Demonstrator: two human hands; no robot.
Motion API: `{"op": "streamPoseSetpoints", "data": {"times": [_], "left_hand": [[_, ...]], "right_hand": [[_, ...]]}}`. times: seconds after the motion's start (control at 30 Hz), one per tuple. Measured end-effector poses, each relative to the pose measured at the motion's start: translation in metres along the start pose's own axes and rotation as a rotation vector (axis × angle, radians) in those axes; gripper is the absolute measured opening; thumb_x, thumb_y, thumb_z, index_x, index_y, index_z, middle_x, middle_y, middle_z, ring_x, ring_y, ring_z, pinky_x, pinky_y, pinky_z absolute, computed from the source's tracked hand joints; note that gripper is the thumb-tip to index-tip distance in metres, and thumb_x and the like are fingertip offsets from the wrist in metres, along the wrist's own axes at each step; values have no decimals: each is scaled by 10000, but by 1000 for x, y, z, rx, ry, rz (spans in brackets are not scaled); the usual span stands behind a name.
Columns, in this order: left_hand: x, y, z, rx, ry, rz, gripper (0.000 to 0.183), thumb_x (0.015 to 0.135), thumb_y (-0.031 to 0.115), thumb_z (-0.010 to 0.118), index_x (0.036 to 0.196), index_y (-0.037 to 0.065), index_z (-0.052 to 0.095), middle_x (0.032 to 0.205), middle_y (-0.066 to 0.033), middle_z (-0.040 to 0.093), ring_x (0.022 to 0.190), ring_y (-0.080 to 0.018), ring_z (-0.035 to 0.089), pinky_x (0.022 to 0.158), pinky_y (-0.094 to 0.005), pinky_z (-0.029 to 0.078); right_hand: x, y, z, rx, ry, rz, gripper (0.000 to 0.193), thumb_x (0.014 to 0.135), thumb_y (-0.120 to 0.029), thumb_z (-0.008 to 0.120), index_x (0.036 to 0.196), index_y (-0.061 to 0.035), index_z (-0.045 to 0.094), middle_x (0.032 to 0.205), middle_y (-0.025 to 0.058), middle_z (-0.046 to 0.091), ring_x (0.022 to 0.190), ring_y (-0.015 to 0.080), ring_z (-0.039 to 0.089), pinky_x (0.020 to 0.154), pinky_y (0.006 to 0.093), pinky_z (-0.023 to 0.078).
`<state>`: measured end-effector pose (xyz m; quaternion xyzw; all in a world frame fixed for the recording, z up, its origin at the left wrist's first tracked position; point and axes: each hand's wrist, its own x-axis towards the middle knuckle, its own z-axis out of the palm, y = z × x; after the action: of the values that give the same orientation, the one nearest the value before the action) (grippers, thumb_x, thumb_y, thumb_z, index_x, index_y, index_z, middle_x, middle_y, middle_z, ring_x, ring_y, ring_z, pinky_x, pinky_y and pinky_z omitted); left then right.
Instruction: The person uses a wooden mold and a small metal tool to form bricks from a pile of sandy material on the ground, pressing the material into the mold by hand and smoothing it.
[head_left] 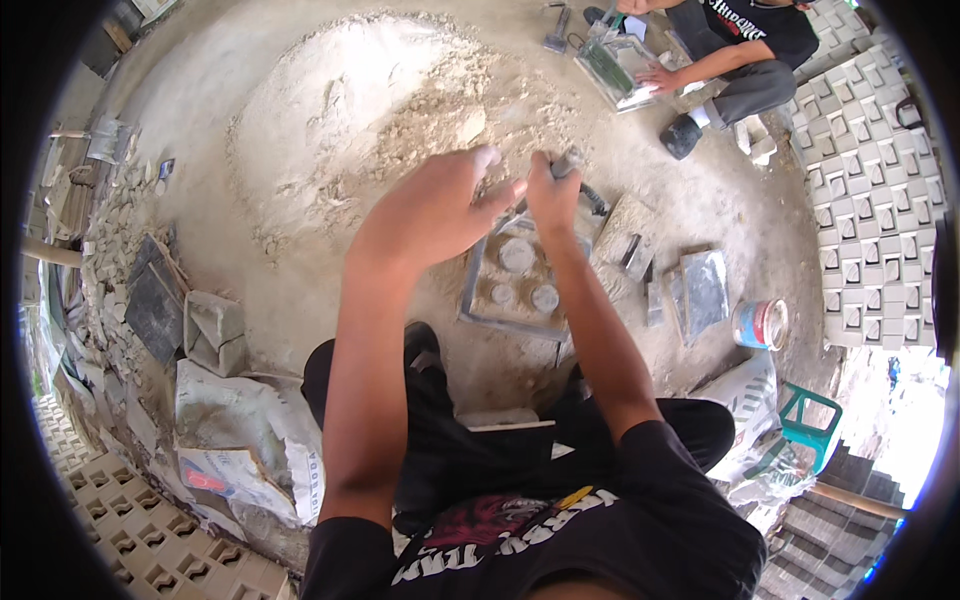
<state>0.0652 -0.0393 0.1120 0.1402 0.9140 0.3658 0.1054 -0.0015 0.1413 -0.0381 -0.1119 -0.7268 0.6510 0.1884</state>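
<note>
My right hand point(553, 197) is closed round the grey, dusty handle point(568, 163) of a hand tool; the tool's working end is hidden, so I cannot tell its kind. Beside it to the left, my left hand point(440, 205) is raised with thumb and fingers apart, holding nothing. Below both hands, a square metal mould frame point(512, 325) lies on the ground. Inside it are dusty round shapes: a larger disc point(517, 255) and two smaller ones, the left point(502, 294) and the right point(544, 298). My right forearm covers part of the frame's right side.
Beyond my hands spreads a heap of pale powder point(345, 85). To the right are a dusty slab point(705, 288), a tin bucket point(761, 324), a green stool point(808, 425) and stacked patterned blocks point(865, 190). A co-worker point(745, 70) handles another mould point(618, 72). Sacks point(245, 420) lie left.
</note>
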Motion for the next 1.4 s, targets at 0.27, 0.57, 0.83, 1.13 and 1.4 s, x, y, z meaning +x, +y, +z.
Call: {"op": "streamPoseSetpoints", "data": {"times": [0.27,0.57,0.83,1.13,1.4], "left_hand": [[13,8,3,-24,-63,9,550,940,439,550,1210,-40,572,1157,-254,636,1120,-371,612,903,-417,493],[7,10,0,-9,-17,12,592,944,450,543,1253,-55,549,1163,-261,633,1112,-367,619,905,-415,496],[9,2,6,-27,-33,73,612,942,454,548,1268,-64,539,1170,-258,633,1122,-356,617,926,-402,491],[17,12,9,-6,-77,46,559,938,422,557,1206,-69,573,1112,-256,649,1052,-375,634,876,-414,502],[15,7,12,2,-26,51,533,932,413,560,1169,-64,593,1083,-256,655,1034,-374,634,872,-416,497]], "right_hand": [[0,33,4,-288,-102,25,350,833,-250,595,670,56,550,574,137,559,550,205,540,567,400,422],[1,46,-9,-275,-57,-20,377,911,-232,563,656,38,494,556,137,505,533,175,479,531,394,392],[17,5,-11,-182,-95,91,532,968,-403,553,649,20,509,563,72,496,553,153,459,534,374,386],[-49,67,-10,-49,-13,-124,444,972,-244,596,604,-20,488,523,-2,416,527,66,356,453,332,267],[-47,76,-10,-292,124,-279,414,975,-283,586,667,-7,569,550,12,506,540,94,400,478,342,335]]}}
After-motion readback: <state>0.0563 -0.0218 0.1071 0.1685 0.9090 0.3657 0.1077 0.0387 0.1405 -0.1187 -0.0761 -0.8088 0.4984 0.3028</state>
